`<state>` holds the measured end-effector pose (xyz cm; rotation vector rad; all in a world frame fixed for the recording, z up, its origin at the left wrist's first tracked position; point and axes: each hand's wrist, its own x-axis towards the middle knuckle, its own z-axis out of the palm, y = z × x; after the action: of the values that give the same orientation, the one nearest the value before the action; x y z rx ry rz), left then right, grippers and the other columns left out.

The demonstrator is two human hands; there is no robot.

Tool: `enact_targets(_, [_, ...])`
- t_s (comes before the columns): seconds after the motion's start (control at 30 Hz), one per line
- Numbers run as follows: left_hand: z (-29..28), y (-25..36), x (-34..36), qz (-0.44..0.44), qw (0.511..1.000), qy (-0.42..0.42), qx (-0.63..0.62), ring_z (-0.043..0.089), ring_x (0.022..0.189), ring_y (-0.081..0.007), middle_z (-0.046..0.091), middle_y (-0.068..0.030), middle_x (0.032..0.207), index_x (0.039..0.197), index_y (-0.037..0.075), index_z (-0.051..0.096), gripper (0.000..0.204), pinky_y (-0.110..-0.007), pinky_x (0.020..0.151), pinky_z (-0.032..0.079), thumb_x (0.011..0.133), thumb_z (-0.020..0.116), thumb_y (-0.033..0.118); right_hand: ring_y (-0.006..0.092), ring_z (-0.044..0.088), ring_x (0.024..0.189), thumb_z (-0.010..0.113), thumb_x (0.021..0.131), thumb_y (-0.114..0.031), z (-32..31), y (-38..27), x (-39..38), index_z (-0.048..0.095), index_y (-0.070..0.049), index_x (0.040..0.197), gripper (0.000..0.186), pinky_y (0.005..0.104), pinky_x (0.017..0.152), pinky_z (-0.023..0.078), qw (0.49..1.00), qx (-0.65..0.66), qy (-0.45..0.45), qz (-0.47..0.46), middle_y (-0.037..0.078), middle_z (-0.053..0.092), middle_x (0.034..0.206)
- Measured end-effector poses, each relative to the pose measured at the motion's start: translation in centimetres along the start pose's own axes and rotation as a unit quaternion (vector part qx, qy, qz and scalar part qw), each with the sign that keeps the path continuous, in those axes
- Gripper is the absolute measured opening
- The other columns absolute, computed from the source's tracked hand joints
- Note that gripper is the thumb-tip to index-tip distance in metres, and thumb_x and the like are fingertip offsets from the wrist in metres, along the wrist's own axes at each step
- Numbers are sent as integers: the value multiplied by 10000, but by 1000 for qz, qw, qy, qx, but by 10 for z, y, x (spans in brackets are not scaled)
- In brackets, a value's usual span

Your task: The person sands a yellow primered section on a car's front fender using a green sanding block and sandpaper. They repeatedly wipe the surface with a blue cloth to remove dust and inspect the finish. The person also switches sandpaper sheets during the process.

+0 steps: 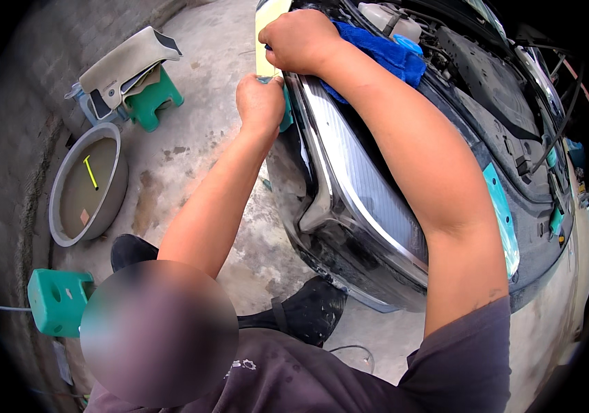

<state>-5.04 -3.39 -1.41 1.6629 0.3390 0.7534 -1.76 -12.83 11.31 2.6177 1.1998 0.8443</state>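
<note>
A pale yellow strip (265, 63) lies along the far front corner of a dark car. My right hand (301, 40) is closed at its right edge, reaching over the headlight, with a small dark bit showing at the fingertips. Closer to me, my left hand (261, 103) is closed at the strip's near end. Teal material (286, 113) shows beside the left fingers; most of it is hidden. The chrome-edged headlight (360, 162) runs below my right forearm. Behind that arm a blue cloth (387, 55) is draped over the car's edge.
The engine bay (487, 82) stands uncovered at right, with a teal-and-white sheet (504, 220) on its near edge. At left are a grey basin (121, 180) of murky water holding a yellow tool (90, 172), a cloth-covered green stool (153, 100) and another green stool (57, 303).
</note>
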Motion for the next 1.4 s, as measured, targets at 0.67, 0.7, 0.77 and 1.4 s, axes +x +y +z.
enact_targets(0.67, [-4, 13, -8, 10, 996, -26, 81, 696, 991, -460, 712, -307, 987, 984, -92, 683, 275, -497, 895, 542, 854, 736, 144, 333, 741, 846, 679, 857, -348, 9, 9, -6, 785, -177, 1116, 329, 436, 774, 598, 982, 61, 126, 124, 148, 763, 934])
enact_targets(0.7, [-4, 13, 3, -3, 998, -17, 62, 698, 989, -457, 713, -304, 987, 977, -86, 686, 264, -497, 899, 542, 854, 734, 142, 330, 743, 851, 683, 857, -359, 6, 4, -3, 778, -184, 1161, 363, 429, 782, 598, 984, 62, 105, 128, 148, 765, 936])
enact_targets(0.77, [1, 29, 29, -19, 997, -9, 71, 699, 987, -455, 713, -306, 987, 972, -86, 686, 253, -498, 902, 541, 855, 730, 133, 339, 741, 850, 677, 859, -347, -1, 3, -2, 785, -181, 1120, 328, 444, 771, 599, 984, 62, 120, 120, 142, 765, 931])
enact_targets(1.4, [0, 27, 22, 21, 994, -40, 99, 690, 989, -454, 711, -291, 961, 974, -73, 665, 234, -494, 897, 534, 874, 713, 132, 344, 736, 814, 677, 865, -349, 4, 5, -3, 781, -182, 1099, 306, 451, 732, 595, 987, 51, 109, 102, 142, 759, 885])
